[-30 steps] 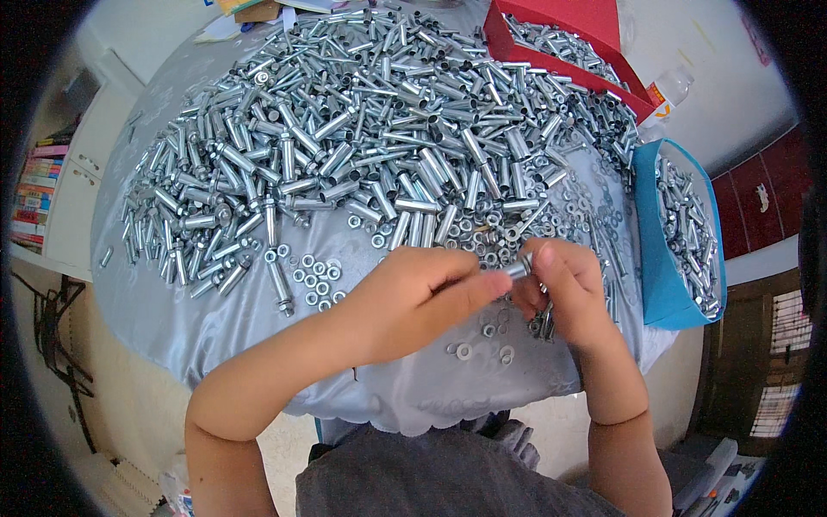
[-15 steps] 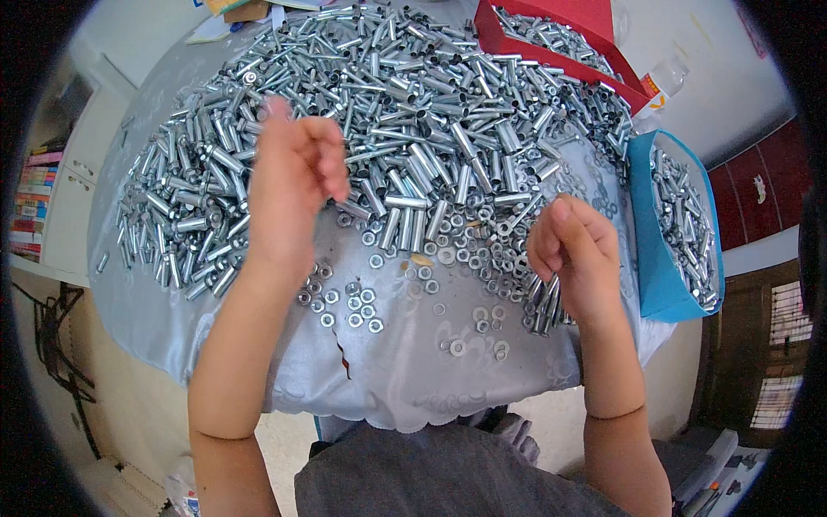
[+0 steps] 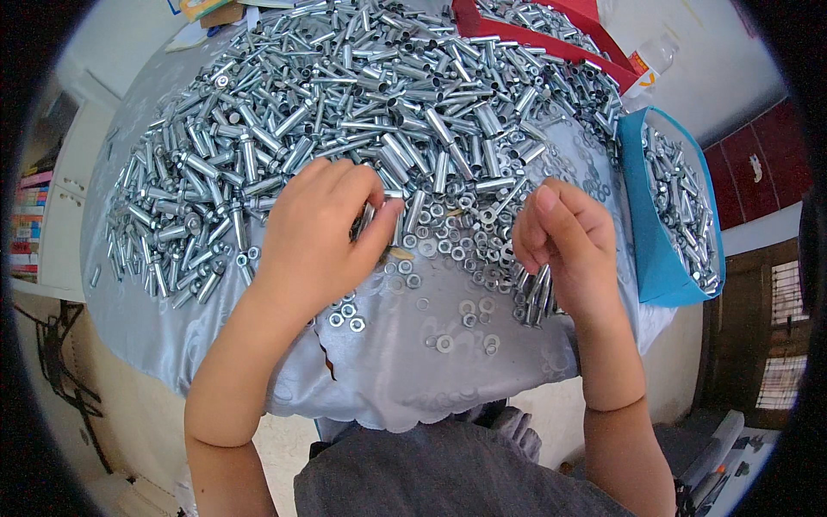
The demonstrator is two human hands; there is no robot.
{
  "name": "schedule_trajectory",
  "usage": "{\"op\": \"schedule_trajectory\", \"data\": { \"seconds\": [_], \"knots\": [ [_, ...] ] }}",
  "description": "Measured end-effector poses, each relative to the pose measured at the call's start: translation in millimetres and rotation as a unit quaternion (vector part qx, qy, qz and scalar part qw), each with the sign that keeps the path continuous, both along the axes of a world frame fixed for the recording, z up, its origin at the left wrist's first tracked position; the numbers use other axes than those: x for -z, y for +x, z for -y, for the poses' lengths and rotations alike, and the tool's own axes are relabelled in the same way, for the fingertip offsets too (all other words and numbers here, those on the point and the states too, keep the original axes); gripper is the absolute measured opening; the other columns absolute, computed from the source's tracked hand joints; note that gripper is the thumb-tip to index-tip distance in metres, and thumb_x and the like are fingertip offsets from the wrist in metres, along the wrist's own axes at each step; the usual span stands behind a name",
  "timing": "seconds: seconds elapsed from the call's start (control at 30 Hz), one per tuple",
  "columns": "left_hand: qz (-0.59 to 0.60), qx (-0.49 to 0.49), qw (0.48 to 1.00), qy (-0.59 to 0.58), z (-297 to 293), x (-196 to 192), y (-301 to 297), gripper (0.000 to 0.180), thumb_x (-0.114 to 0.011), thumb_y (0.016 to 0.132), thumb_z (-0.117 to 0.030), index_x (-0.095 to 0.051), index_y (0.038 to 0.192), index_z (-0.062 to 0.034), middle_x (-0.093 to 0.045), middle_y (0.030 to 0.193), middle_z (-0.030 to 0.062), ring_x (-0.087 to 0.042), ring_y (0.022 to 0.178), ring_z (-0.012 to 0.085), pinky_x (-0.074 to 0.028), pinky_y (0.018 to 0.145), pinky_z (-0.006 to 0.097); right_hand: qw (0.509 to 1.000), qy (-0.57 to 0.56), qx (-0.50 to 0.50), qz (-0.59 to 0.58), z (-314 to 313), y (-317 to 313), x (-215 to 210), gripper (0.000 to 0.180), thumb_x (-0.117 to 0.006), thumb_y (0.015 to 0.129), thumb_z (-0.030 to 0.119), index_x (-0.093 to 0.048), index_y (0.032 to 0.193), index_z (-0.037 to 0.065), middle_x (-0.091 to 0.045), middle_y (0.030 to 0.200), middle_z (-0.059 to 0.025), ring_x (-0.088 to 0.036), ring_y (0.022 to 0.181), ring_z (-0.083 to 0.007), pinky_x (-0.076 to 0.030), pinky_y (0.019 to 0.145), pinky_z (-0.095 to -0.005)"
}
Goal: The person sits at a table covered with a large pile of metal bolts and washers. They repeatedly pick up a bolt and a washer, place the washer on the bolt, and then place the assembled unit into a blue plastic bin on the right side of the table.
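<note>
My left hand reaches palm-down to the near edge of a big heap of silver metal sleeves and bolts. Its fingers are bent, and thumb and forefinger close at a short metal sleeve; part of the grip is hidden beneath the hand. On the right, my right hand is a loose fist with the thumb on top. Whatever it holds is hidden inside the curled fingers. Several thin bolts lie just under that fist. Between the hands are scattered nuts and flat washers.
A blue box full of metal parts stands at the right edge of the table. Behind the heap is a red box with more of them, beside a plastic bottle. A pale satin tablecloth covers the table.
My left hand has come down from above the heap, moving right and nearer, with its fingers now bent at the sleeves. My right hand stays closed in nearly the same place.
</note>
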State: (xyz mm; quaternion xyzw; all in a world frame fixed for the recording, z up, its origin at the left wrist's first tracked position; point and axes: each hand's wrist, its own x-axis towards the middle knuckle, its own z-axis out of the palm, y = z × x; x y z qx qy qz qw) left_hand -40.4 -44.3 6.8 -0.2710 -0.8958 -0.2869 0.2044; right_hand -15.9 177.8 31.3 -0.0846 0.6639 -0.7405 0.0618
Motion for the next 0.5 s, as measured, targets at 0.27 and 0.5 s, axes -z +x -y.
{"op": "schedule_trajectory", "data": {
  "seconds": [0.27, 0.5],
  "knots": [
    [0.054, 0.013, 0.996, -0.063, -4.5, -0.1, 7.1, 0.032, -0.073, 0.063, -0.029, -0.051, 0.068, -0.0066, -0.047, 0.067, 0.0073, -0.047, 0.066, 0.0256, -0.038, 0.058, 0.035, 1.0, -0.005, 0.001, -0.001, -0.1, 1.4, -2.5, 0.031, -0.05, 0.09, 0.024, -0.05, 0.065, 0.006, -0.048, 0.055, 0.0008, -0.043, 0.048, -0.0053, -0.034, 0.045, -0.0202],
    [0.041, -0.012, 0.996, -0.075, -2.9, 0.2, 8.4, 0.02, -0.068, 0.064, -0.016, -0.054, 0.072, -0.0055, -0.05, 0.069, 0.0075, -0.05, 0.066, 0.0255, -0.04, 0.058, 0.035, 0.999, 0.035, 0.021, -0.016, 6.0, 3.2, -7.0, 0.033, -0.043, 0.09, 0.02, -0.041, 0.061, 0.005, -0.039, 0.051, -0.0024, -0.038, 0.044, -0.0108, -0.03, 0.043, -0.023]
  ]
}}
